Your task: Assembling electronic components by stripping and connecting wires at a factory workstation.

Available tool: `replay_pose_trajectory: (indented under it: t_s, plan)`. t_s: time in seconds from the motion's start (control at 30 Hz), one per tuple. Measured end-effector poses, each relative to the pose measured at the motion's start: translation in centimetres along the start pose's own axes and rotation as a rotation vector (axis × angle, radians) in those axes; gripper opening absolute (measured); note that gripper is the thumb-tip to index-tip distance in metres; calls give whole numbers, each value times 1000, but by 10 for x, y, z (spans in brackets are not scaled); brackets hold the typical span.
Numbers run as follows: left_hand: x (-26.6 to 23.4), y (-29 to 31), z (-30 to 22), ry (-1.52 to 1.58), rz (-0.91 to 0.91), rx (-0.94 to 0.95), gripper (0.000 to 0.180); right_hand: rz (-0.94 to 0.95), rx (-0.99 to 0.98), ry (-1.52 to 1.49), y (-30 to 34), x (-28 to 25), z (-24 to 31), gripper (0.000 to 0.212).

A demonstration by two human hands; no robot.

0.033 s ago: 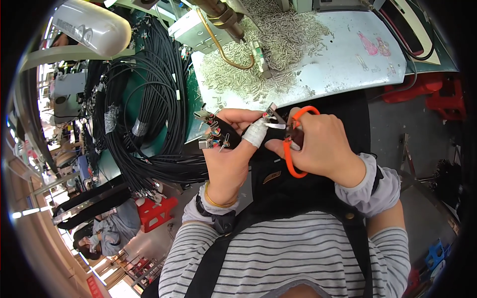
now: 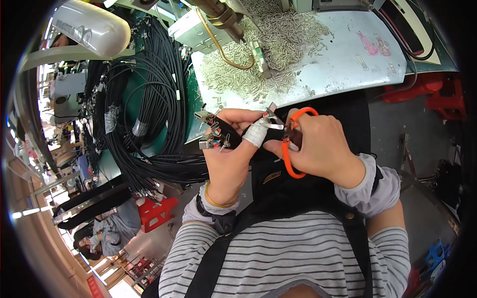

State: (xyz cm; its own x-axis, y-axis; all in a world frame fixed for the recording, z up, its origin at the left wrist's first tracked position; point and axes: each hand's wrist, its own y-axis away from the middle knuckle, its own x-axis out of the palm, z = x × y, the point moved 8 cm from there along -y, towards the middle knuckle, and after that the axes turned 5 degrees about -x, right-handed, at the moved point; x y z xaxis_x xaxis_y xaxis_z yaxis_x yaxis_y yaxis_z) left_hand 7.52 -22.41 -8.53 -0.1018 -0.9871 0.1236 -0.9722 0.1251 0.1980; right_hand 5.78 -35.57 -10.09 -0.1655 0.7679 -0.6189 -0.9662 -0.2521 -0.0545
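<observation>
Two bare hands at work, centre of the frame, before a bench. The left hand (image 2: 226, 161) is closed, its thumb, wrapped in white tape (image 2: 256, 133), and fingers pinching a cable end whose metal connector (image 2: 271, 107) points upward, just right of the thumb tip. Further connector ends (image 2: 204, 144) jut out by the base of the same hand, at its left side. The right hand (image 2: 325, 144), right of centre, grips a pair of orange-handled cutters (image 2: 286, 154), fingers curled about the loops. The blades lie beside the coloured wires beneath the connector (whether they touch, I cannot tell from where I stand). Black cables (image 2: 169, 166) run from the left hand toward the large coils (image 2: 154, 79) at upper left. Top centre: small metal pieces (image 2: 293, 44) heaped on a pale work surface (image 2: 343, 64), under a machine head (image 2: 221, 17). Lower left: a red stool (image 2: 151, 211), with a seated person (image 2: 117, 233) beyond.
</observation>
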Motion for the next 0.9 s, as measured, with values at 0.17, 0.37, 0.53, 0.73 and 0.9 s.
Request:
replay_pose_trajectory:
  t_s: [0.17,0.37,0.53,0.73,0.9]
  plan:
    - [0,-10,-2,-15,8,-28,16,-61,41,-106,0,8,-10,20]
    - [-1,-59,18,255,112,-235,12,-185,277,-768,-7,2,-30,16]
    - [1,-86,17,247,97,-281,10,-525,-18,-458,-46,-32,-32,17]
    - [1,-95,15,252,180,-358,11,-218,152,-604,-80,-24,-33,18]
    - [1,-98,15,225,199,-364,11,-317,10,-517,-84,-23,-38,19]
